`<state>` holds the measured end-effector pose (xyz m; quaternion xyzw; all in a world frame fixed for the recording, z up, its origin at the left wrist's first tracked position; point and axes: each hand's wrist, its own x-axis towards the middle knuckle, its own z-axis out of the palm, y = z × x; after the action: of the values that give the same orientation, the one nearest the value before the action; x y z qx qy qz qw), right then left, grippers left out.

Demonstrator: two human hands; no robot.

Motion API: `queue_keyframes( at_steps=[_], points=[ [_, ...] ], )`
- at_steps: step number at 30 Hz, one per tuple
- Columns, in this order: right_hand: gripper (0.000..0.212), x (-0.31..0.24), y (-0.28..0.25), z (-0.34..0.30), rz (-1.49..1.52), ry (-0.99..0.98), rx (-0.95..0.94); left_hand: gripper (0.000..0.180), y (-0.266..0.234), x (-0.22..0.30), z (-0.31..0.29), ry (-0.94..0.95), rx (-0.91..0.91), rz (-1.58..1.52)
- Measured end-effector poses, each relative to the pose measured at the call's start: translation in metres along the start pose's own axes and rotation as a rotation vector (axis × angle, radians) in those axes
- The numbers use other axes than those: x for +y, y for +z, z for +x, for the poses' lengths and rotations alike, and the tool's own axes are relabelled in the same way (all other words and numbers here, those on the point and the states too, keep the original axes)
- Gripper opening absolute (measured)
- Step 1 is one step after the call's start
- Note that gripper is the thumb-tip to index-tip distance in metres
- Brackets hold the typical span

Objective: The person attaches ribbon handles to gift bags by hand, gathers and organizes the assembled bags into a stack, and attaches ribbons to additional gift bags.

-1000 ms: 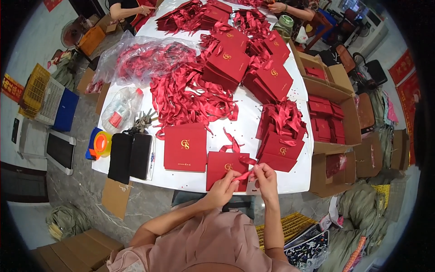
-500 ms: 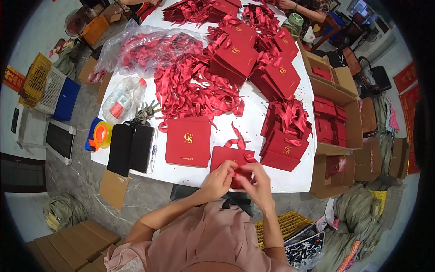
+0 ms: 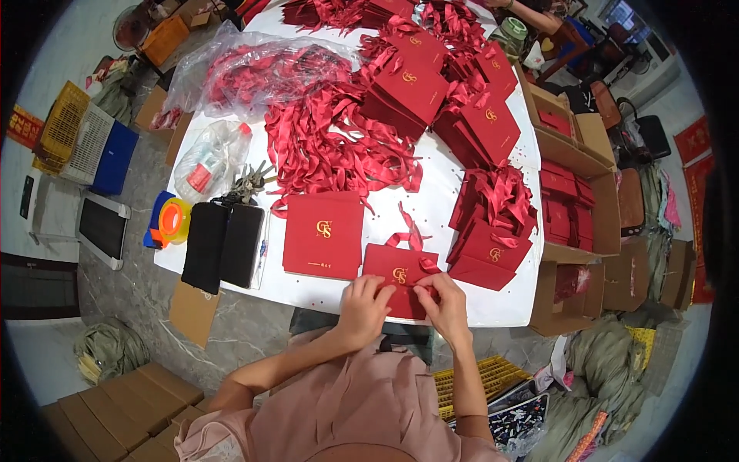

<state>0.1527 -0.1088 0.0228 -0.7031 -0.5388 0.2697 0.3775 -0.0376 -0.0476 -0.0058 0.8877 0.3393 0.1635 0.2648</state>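
Plainly, the white tabletop (image 3: 500, 304) carries a flat red bag (image 3: 402, 289) at its near edge, its sides running near to far; covered near corners obscure which axis is longer. The left hand (image 3: 363, 309) and right hand (image 3: 445, 304) overlap it, each grip's closure unclear. A ribbon loop (image 3: 416, 239) points far.

Bag (image 3: 402, 266) lies on the table (image 3: 437, 198), right of a stack (image 3: 323, 242) — ribbons (image 3: 304, 158) behind.

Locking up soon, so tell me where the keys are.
In the head view, the keys lie on the white table's left side, just beyond a flat black item, between the clear plastic bag and the red ribbon pile.
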Motion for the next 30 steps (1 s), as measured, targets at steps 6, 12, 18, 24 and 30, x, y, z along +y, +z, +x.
queue_keyframes(
  at_steps=[6, 12, 18, 24, 30],
  points=[
    [0.01, -0.001, 0.013, 0.01, -0.08, -0.006, 0.094, 0.051, 0.01, 0.015, 0.001, 0.036, -0.065, -0.001],
    [0.011, 0.001, 0.027, 0.017, -0.094, -0.002, 0.163, 0.046, -0.002, -0.006, 0.038, -0.057, 0.114, -0.052],
    [0.011, 0.014, 0.043, 0.025, -0.099, -0.1, 0.24, 0.043, 0.0, -0.016, 0.059, -0.106, -0.083, 0.001],
    [0.012, 0.023, 0.048, 0.023, -0.157, -0.168, 0.296, 0.034, -0.008, -0.012, 0.063, -0.082, -0.069, -0.045],
    [0.015, 0.019, 0.052, 0.021, -0.16, -0.274, 0.335, 0.023, -0.012, -0.014, 0.065, -0.096, -0.068, -0.141]
  ],
)
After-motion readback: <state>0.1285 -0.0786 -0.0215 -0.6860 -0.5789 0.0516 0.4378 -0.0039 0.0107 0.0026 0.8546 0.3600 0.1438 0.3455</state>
